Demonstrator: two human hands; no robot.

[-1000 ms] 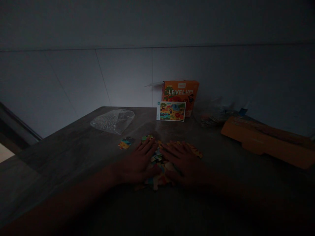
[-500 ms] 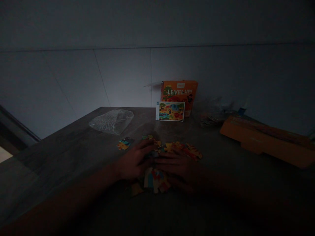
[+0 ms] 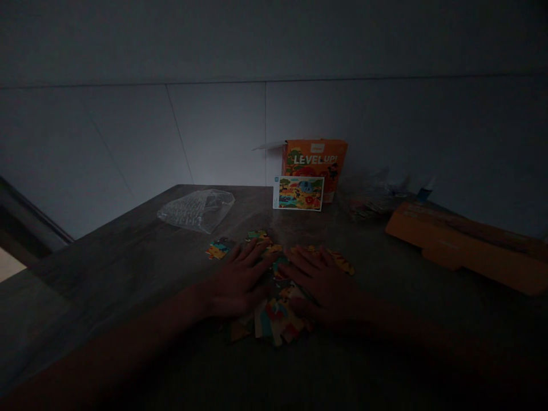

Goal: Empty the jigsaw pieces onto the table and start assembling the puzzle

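Observation:
Colourful jigsaw puzzle pieces (image 3: 278,319) lie in a loose heap on the dark table, some overlapping. My left hand (image 3: 240,279) rests palm down on the heap's left side, fingers stretched forward and apart. On the right side my right hand (image 3: 323,282) also lies flat over pieces, its fingers spread. Pieces show between the two hands and past the fingertips. A small joined-looking cluster of pieces (image 3: 218,249) sits just left of my left fingertips. What lies under the palms is hidden, and the light is very dim.
Behind the heap a picture card (image 3: 298,194) leans against an upright orange box (image 3: 314,154) reading "LEVEL UP!". A clear plastic bag (image 3: 197,211) lies at the back left. More plastic-wrapped pieces (image 3: 366,208) and an orange cardboard tray (image 3: 462,245) are at the right.
My hands have moved apart and their fingers have spread and straightened, uncovering more pieces between them. The near pieces have shifted slightly. The camera view has moved a little.

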